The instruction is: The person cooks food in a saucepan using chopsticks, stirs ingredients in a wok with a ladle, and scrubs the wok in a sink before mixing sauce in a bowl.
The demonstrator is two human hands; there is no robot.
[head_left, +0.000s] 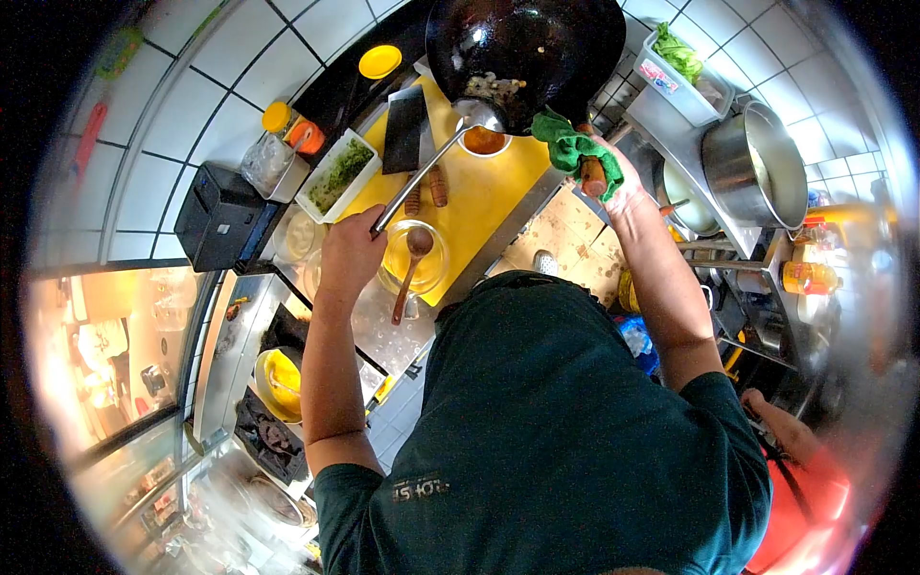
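Observation:
My left hand (355, 247) is closed around the handle of a metal ladle (426, 168). The ladle's bowl is at the wok's near edge, just above a small white bowl of orange-red sauce (485, 141). My right hand (628, 182) grips the wooden wok handle through a green cloth (567, 144). At the top of the view is the dark wok (537, 48), with small pale chopped pieces (498, 88) inside. Two cleavers (404, 129) with brown handles lie on the yellow board (494, 211), left of the sauce bowl. A wooden spoon (417, 259) rests across a clear bowl (441, 273) near my left wrist.
Chopped greens fill a white container (321, 208) at left, beside a black box-like device (216, 220). On the right shelf stand a large steel pot (767, 182) and a tub of lettuce (661, 81). Another person in red (805, 498) is at lower right.

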